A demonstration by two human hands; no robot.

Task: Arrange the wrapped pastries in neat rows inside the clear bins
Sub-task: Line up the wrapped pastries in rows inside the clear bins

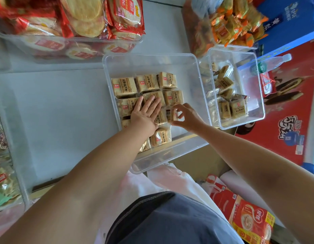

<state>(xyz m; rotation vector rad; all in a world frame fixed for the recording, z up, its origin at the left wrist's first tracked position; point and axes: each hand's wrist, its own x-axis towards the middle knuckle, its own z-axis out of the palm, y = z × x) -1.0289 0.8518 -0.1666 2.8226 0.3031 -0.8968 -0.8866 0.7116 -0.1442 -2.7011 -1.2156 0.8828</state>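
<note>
Bench [55, 111] carries the clear bin [189, 80], under both your hands. Pastry rows [147, 83] lie beneath your left hand [143, 117], pressed flat, fingers straight. Your right hand [187, 118], just beside it, pinches one pastry [173, 115] at the rows' edge.

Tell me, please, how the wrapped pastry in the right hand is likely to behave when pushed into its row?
Probably light: the right hand holds the wrapped pastry in a mere pinch. Its glossy film looks slippery, so it may slide against the neighbouring pastries, which the left hand presses flat. Being a flat block, it should sit without rolling.
</note>
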